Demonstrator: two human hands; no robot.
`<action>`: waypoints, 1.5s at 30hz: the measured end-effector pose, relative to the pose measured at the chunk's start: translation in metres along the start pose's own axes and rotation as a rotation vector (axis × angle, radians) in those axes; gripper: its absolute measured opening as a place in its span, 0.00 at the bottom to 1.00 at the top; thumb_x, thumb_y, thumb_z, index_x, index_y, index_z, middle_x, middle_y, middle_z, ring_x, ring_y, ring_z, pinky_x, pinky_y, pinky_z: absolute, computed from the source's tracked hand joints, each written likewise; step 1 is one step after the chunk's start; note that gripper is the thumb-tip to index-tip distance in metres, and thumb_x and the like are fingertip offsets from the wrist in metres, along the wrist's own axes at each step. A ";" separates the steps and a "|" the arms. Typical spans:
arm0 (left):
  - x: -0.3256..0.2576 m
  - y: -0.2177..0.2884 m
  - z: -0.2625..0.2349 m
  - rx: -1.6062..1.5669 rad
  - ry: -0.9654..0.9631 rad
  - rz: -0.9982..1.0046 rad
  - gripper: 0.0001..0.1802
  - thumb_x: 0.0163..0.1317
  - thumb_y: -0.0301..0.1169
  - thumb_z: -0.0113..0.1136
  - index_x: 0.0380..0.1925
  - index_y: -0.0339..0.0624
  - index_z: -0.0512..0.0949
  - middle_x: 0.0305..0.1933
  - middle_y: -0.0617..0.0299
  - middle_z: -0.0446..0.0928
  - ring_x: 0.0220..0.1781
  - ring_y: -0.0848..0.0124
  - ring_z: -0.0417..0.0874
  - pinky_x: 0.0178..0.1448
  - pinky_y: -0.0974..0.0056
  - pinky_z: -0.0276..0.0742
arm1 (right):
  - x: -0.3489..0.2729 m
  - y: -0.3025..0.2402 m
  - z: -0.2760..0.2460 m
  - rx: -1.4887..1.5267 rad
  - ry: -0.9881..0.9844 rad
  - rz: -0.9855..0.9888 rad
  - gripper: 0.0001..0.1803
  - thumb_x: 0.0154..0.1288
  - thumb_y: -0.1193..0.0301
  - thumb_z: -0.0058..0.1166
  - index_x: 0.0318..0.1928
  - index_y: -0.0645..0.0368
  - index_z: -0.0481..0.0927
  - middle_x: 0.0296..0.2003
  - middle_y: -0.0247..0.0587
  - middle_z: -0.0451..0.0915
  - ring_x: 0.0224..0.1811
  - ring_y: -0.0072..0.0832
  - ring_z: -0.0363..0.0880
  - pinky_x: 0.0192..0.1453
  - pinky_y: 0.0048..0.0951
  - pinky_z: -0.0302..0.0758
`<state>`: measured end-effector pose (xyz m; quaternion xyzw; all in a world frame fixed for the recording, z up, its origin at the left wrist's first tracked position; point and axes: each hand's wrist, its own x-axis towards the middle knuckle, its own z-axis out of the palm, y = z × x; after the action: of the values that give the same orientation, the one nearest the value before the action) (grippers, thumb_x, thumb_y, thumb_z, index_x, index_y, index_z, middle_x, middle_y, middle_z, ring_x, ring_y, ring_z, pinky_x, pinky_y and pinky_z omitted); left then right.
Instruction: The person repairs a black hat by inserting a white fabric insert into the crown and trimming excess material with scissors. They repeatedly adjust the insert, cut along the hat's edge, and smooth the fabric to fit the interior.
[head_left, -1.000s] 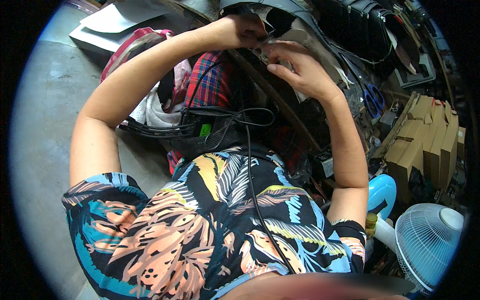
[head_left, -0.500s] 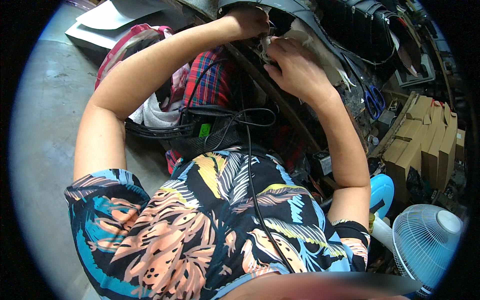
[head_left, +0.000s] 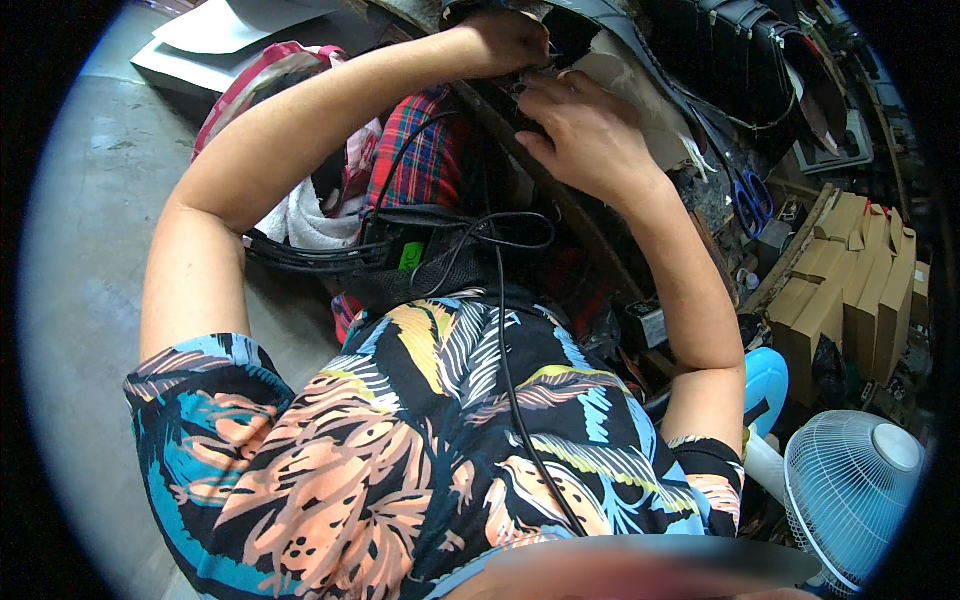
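Observation:
At the top of the view my left hand (head_left: 508,44) is closed, its fingers curled at the edge of a curved grey-and-black piece (head_left: 600,12) with a pale, ragged-edged lining (head_left: 622,78). What those fingers hold is hidden. My right hand (head_left: 590,128) is just beside it, nearer to me. Its fingers are bent in toward the left hand and its thumb stands apart; the fingertips are out of sight against the dark gap between the hands.
Blue-handled scissors (head_left: 750,203) hang or lie at right, near folded brown cardboard (head_left: 845,270). A fan (head_left: 850,490) stands at lower right. Red plaid cloth (head_left: 415,150) covers my lap, with a black cable (head_left: 503,340) down my front. White sheets (head_left: 220,35) lie at upper left.
My right hand has shifted slightly left and its fingers cover the pale frayed bit seen before. My left hand has moved a little to the right, close to it.

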<state>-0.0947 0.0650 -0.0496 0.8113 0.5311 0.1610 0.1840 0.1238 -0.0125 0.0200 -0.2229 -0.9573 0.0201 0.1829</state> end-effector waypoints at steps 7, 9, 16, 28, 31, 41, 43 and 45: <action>-0.011 -0.007 -0.019 0.005 0.270 0.724 0.19 0.59 0.44 0.67 0.42 0.41 0.84 0.37 0.52 0.83 0.42 0.62 0.85 0.46 0.61 0.79 | -0.001 0.013 -0.009 0.223 -0.154 0.090 0.17 0.63 0.62 0.60 0.48 0.57 0.78 0.47 0.41 0.81 0.52 0.37 0.79 0.56 0.36 0.76; -0.034 0.002 -0.027 -0.119 0.144 0.355 0.19 0.58 0.43 0.68 0.42 0.40 0.84 0.37 0.52 0.83 0.42 0.62 0.86 0.45 0.61 0.80 | -0.001 0.022 -0.009 0.411 -0.099 0.138 0.15 0.65 0.65 0.59 0.49 0.58 0.77 0.46 0.44 0.81 0.50 0.37 0.80 0.56 0.35 0.75; -0.048 0.041 -0.031 -0.097 0.208 0.088 0.13 0.61 0.39 0.65 0.40 0.44 0.85 0.36 0.54 0.85 0.37 0.63 0.86 0.45 0.62 0.81 | 0.004 0.035 0.002 0.440 0.013 0.310 0.13 0.70 0.71 0.53 0.53 0.57 0.76 0.47 0.42 0.82 0.47 0.36 0.83 0.53 0.34 0.76; -0.057 0.042 -0.029 -0.478 0.138 0.040 0.11 0.65 0.36 0.63 0.41 0.42 0.84 0.42 0.57 0.84 0.45 0.69 0.85 0.52 0.64 0.79 | -0.007 0.025 0.000 0.180 -0.025 0.150 0.20 0.67 0.69 0.57 0.58 0.57 0.75 0.51 0.41 0.81 0.53 0.35 0.80 0.58 0.36 0.79; -0.061 0.046 -0.030 -0.735 0.145 -0.062 0.13 0.63 0.37 0.64 0.42 0.42 0.85 0.45 0.56 0.84 0.46 0.64 0.86 0.53 0.63 0.79 | -0.004 0.038 0.005 0.526 0.042 0.452 0.19 0.70 0.73 0.54 0.60 0.56 0.73 0.50 0.45 0.81 0.47 0.34 0.84 0.50 0.35 0.81; -0.063 0.048 -0.033 -0.173 0.053 0.110 0.15 0.60 0.33 0.67 0.46 0.40 0.83 0.50 0.54 0.82 0.53 0.62 0.83 0.61 0.60 0.76 | 0.014 0.041 0.020 0.169 0.130 0.271 0.14 0.68 0.73 0.52 0.53 0.52 0.80 0.49 0.47 0.79 0.45 0.46 0.83 0.46 0.40 0.79; -0.064 0.047 -0.031 -0.095 0.105 0.231 0.17 0.59 0.33 0.67 0.48 0.41 0.84 0.50 0.52 0.82 0.53 0.60 0.83 0.62 0.59 0.76 | 0.013 0.045 0.023 0.348 0.069 0.402 0.11 0.68 0.73 0.52 0.49 0.53 0.81 0.48 0.45 0.79 0.45 0.46 0.82 0.45 0.41 0.78; -0.066 0.045 -0.031 -0.159 0.092 0.194 0.18 0.58 0.33 0.67 0.49 0.41 0.83 0.51 0.51 0.81 0.54 0.59 0.82 0.63 0.58 0.76 | 0.010 0.048 0.024 0.352 0.053 0.378 0.10 0.67 0.73 0.52 0.47 0.54 0.81 0.48 0.44 0.79 0.45 0.47 0.82 0.45 0.41 0.78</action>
<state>-0.0979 -0.0083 -0.0055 0.8334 0.4436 0.2566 0.2070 0.1272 0.0364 -0.0052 -0.3629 -0.8754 0.2144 0.2366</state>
